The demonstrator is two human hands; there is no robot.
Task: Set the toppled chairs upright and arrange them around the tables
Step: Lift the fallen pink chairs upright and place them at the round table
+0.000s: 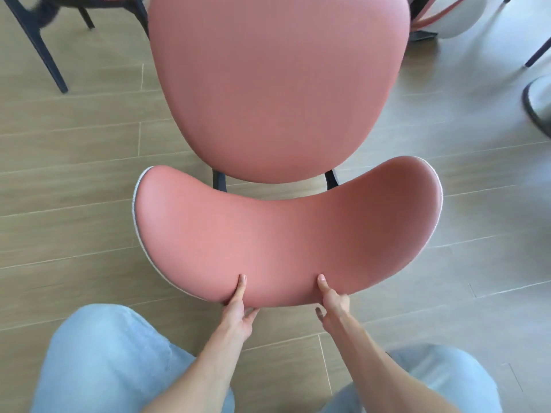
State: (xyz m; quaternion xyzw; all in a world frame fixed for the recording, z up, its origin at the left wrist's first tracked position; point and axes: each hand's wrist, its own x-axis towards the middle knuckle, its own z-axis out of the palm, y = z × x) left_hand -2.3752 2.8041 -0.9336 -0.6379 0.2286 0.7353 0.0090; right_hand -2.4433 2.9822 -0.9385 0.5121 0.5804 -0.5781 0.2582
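- The left hand [238,311] is pinching the top edge of the pink chair's backrest [286,234], thumb lying on the front face and the fingers curling behind the rim.
- The right hand [332,305] is gripping the same edge just beside it in the same way, thumb on the front, fingers wrapping behind and mostly hidden.
- The pink chair [277,84] is standing upright on the wooden floor [74,204] directly in front of the person's knees, its seat facing up and two dark legs showing between seat and backrest.
- Judging by this, the righting of this chair is done; what is remaining for it is being moved into its place, and no tabletop is showing here to judge how near that is.
- At the upper left, the dark legs of another chair [41,43] are appearing upright, its seat barely in view.
- At the upper right, a white and pink chair [447,16] is seeming to lie tilted, so it probably is awaiting righting, though too little is visible to be sure.
- At the right edge a white rounded shape with a dark rim [536,105] is showing; I cannot tell what it is.
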